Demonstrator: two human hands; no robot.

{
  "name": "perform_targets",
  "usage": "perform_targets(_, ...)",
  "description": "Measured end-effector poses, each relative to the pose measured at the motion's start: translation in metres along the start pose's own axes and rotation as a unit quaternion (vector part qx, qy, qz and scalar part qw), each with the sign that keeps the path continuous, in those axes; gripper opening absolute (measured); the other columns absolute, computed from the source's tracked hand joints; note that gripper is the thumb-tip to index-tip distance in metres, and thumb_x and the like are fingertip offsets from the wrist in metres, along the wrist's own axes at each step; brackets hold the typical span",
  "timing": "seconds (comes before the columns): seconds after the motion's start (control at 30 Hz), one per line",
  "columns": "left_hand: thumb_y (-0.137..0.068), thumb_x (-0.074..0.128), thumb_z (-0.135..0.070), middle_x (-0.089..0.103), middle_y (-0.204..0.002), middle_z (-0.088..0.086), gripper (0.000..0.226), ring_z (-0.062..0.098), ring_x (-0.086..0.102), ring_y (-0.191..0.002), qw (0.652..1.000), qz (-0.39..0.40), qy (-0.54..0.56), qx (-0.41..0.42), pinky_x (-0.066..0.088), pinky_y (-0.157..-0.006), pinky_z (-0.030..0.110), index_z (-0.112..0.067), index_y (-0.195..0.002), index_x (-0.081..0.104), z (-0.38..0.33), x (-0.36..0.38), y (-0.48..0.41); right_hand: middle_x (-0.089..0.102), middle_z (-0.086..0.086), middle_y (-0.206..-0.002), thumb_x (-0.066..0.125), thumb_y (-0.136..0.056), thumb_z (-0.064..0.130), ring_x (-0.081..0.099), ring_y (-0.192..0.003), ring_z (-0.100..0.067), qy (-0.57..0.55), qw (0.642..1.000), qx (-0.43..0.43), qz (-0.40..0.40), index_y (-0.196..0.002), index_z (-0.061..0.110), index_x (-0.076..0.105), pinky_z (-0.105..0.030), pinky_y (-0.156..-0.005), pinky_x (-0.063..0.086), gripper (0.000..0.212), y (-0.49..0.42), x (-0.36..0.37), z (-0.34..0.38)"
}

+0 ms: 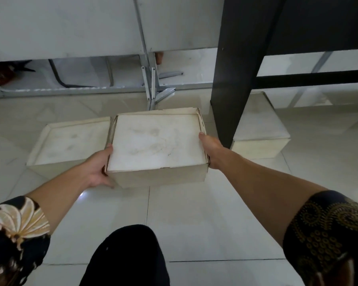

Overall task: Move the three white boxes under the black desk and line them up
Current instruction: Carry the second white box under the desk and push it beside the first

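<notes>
Between both hands, just left of the black desk leg (234, 79): middle white box (156, 145), left hand (99, 170) and right hand (210, 150) clasping its sides. Step: second box in transfer, judged. One box (260, 129) already under desk; another (70, 145) waits on floor (194, 223). Next: carry right, past leg, set alongside.

Soft dim light, floor glare (82, 196) — edges bowed
</notes>
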State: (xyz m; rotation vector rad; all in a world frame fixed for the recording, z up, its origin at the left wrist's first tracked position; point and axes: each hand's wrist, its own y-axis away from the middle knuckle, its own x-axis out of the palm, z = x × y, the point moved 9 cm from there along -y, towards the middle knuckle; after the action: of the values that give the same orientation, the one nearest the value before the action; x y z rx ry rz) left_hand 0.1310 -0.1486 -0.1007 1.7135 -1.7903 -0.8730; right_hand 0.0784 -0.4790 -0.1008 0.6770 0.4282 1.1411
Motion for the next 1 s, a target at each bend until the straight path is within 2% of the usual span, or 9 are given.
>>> perform_targets(0.07,-0.083,0.04,-0.077,0.068,-0.116,0.006,0.061,0.03,0.061,-0.106,0.999,0.03,-0.033,0.003,0.037,-0.1,0.06,-0.029,-0.111,0.066,-0.019,0.008,0.018,0.064,-0.006,-0.095,0.04,-0.106,0.039,0.064,-0.08,-0.023,0.002,1.0,-0.012,0.0,-0.113,0.016,0.051,-0.035,-0.06,0.053,0.027,0.018,-0.012,0.019)
perform_targets(0.17,-0.089,0.041,-0.067,0.07,-0.117,0.005,0.055,0.023,0.068,-0.097,0.997,0.062,0.01,0.043,0.051,-0.083,0.042,-0.024,-0.111,0.067,-0.04,0.028,0.042,0.068,-0.008,-0.102,0.043,-0.105,0.039,0.069,-0.088,-0.026,-0.01,1.0,-0.024,0.01,-0.122,0.011,0.054,-0.039,-0.069,0.058,0.035,0.04,-0.026,0.042)
perform_targets(0.33,-0.096,0.039,-0.055,0.077,-0.088,0.0,0.043,0.021,0.066,-0.091,0.992,0.085,0.027,0.087,0.048,-0.092,0.044,-0.021,-0.106,0.065,-0.055,0.063,0.066,0.073,-0.009,-0.106,0.047,-0.102,0.04,0.073,-0.089,-0.028,-0.016,0.999,-0.031,-0.012,-0.125,0.009,0.057,-0.039,-0.072,0.061,0.039,0.067,-0.062,0.052)
perform_targets(0.5,-0.099,0.035,-0.052,0.077,-0.074,-0.004,0.042,0.018,0.065,-0.088,0.988,0.12,0.029,0.093,0.046,-0.084,0.039,-0.021,-0.102,0.064,-0.036,0.089,0.084,0.071,-0.008,-0.109,0.044,-0.104,0.038,0.071,-0.085,-0.023,0.029,0.997,-0.056,-0.035,-0.12,0.009,0.058,-0.034,-0.068,0.06,0.035,0.099,-0.086,0.049)
perform_targets(0.57,-0.099,0.035,-0.052,0.077,-0.077,-0.003,0.044,0.021,0.065,-0.092,0.986,0.134,0.043,0.092,0.046,-0.089,0.041,-0.02,-0.103,0.064,-0.021,0.096,0.091,0.071,-0.008,-0.109,0.044,-0.104,0.039,0.072,-0.089,-0.024,0.065,0.995,-0.063,-0.048,-0.116,0.011,0.058,-0.04,-0.078,0.061,0.034,0.115,-0.095,0.049)
perform_targets(0.67,-0.099,0.033,-0.053,0.071,-0.109,0.004,0.05,0.026,0.062,-0.107,0.98,0.163,0.08,0.078,0.046,-0.091,0.042,-0.019,-0.124,0.059,0.0,0.11,0.102,0.071,-0.008,-0.1,0.045,-0.104,0.037,0.072,-0.082,-0.024,0.088,0.992,-0.063,-0.065,-0.114,0.011,0.058,-0.038,-0.071,0.061,0.031,0.137,-0.109,0.05)
perform_targets(0.73,-0.099,0.032,-0.053,0.064,-0.126,0.006,0.055,0.025,0.065,-0.102,0.975,0.183,0.104,0.068,0.048,-0.086,0.04,-0.018,-0.136,0.053,0.012,0.121,0.108,0.072,-0.009,-0.101,0.048,-0.103,0.038,0.073,-0.085,-0.027,0.103,0.989,-0.059,-0.084,-0.113,0.011,0.059,-0.043,-0.076,0.061,0.031,0.15,-0.121,0.051)
perform_targets(0.87,-0.099,0.034,-0.054,0.065,-0.129,0.006,0.055,0.021,0.068,-0.094,0.97,0.196,0.129,0.059,0.052,-0.072,0.037,-0.02,-0.138,0.052,0.027,0.142,0.114,0.074,-0.013,-0.108,0.052,-0.098,0.044,0.074,-0.088,-0.028,0.131,0.982,-0.049,-0.126,-0.11,0.012,0.063,-0.044,-0.085,0.058,0.036,0.169,-0.149,0.053)
perform_targets(1.0,-0.098,0.036,-0.055,0.067,-0.125,0.004,0.053,0.023,0.069,-0.098,0.967,0.215,0.12,0.064,0.054,-0.074,0.036,-0.023,-0.135,0.054,0.033,0.17,0.122,0.074,-0.009,-0.096,0.053,-0.1,0.041,0.075,-0.083,-0.029,0.119,0.979,-0.053,-0.156,-0.1,0.012,0.062,-0.047,-0.08,0.061,0.03,0.189,-0.179,0.051)
